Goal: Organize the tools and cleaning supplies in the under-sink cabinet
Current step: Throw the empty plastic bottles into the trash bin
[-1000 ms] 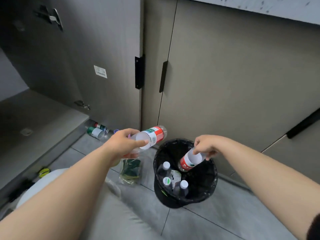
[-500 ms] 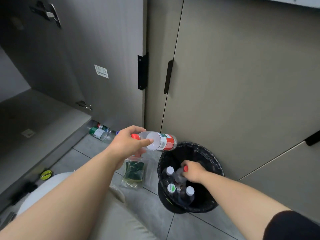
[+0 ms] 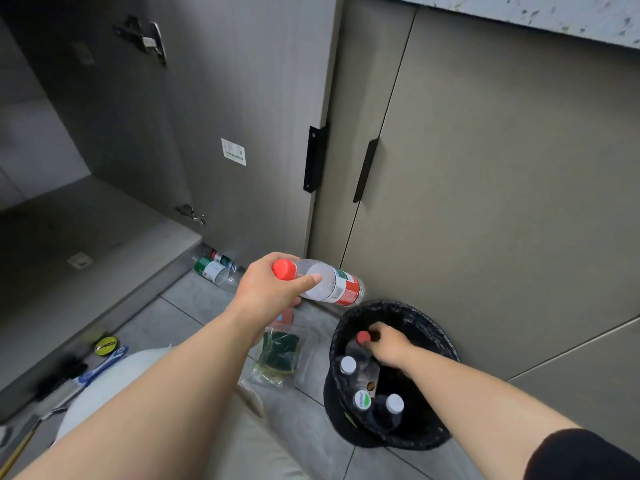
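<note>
- Left hand [image 3: 273, 289] grasps clear bottle [image 3: 334, 287] at its neck.
- Right hand [image 3: 389, 344] in bin [image 3: 441, 341], against red-capped bottle [image 3: 363, 338]; fingers hidden, grip unclear.
- 2 floor bottles [image 3: 214, 270] partly behind door [image 3: 242, 98].

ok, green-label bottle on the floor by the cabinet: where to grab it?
The green-label bottle lies on its side with a second bottle right behind it. Grip the labelled middle from above, on the open tile side; the far side looks blocked.
</note>
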`<state>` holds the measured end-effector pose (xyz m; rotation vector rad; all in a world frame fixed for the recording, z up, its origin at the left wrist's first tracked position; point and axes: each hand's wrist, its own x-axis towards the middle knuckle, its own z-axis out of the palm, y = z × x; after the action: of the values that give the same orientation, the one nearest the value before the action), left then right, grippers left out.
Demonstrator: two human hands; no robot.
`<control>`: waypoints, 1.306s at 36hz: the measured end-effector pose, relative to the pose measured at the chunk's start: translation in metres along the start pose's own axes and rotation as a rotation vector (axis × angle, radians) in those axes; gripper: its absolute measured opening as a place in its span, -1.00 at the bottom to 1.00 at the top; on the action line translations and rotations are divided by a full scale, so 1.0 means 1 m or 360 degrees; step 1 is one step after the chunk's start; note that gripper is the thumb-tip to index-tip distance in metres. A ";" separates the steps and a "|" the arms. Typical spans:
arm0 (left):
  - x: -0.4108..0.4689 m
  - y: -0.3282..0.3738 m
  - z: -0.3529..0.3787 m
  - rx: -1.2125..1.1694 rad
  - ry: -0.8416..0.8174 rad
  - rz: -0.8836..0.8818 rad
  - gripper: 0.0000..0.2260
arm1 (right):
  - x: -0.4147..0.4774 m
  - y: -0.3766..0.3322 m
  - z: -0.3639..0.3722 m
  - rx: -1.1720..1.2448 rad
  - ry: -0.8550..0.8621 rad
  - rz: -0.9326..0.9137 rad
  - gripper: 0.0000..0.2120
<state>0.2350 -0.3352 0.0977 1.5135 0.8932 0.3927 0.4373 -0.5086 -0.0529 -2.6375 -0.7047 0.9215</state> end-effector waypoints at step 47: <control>-0.011 0.001 0.017 0.0502 -0.0193 0.0253 -0.98 | -0.065 0.037 -0.058 -0.0203 0.0533 -0.0218 -0.81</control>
<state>0.2402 -0.3550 0.0985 1.8854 0.7665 0.2795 0.4437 -0.5784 0.0104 -2.7155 -0.8658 0.3944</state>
